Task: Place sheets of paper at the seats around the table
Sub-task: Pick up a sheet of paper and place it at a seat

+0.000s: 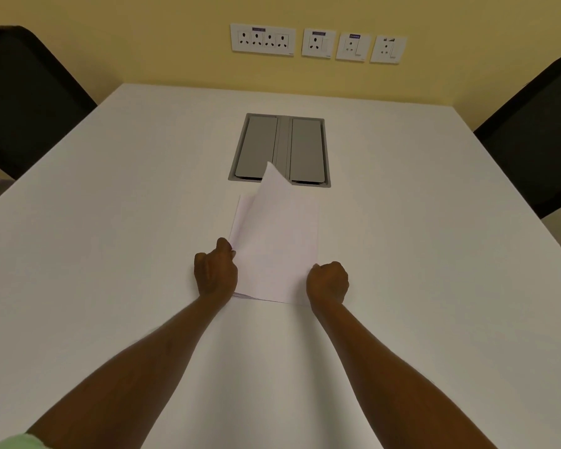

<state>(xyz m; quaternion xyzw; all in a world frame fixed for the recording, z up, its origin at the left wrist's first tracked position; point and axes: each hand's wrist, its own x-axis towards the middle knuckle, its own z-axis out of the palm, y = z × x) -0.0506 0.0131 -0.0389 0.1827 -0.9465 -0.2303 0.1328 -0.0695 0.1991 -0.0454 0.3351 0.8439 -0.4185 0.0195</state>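
A small stack of white paper sheets [300, 241] lies in the middle of the white table [110, 254]. The top sheet [274, 202] is lifted and curls up, its far corner standing over the grey panel. My left hand [215, 270] pinches that sheet at the stack's left edge. At the stack's near right corner my right hand [327, 281] is curled into a fist and rests on the paper. Both forearms reach in from the near edge.
A grey double-flap cable box [306, 150] is set into the table beyond the stack. Black chairs stand at the left side [26, 102] and at the right side [538, 137]. White wall sockets [263, 40] line the yellow wall behind the table.
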